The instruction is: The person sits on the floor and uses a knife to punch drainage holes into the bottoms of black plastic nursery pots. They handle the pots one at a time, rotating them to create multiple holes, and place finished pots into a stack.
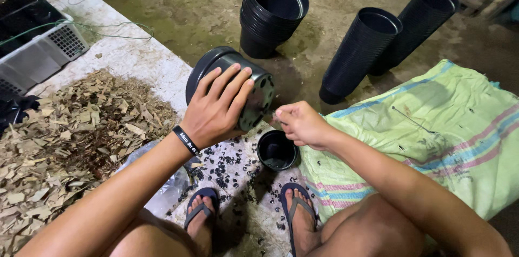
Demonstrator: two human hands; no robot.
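Observation:
My left hand (216,108) grips a black plastic pot (254,81) turned on its side, its holed bottom facing right. A black wristband sits on that wrist. My right hand (300,123) is pinched shut at the pot's bottom edge, on something too small to make out. Right below it a small black pot (277,150) stands upright on the ground. Small black plastic bits (230,162) lie scattered around it and between my feet.
A stack of black pots (273,11) stands behind; two long stacks (359,51) lie tilted at the right. A green striped sack (432,127) is to the right. A heap of dry wood chips (70,138) lies left, a grey crate (38,54) beyond.

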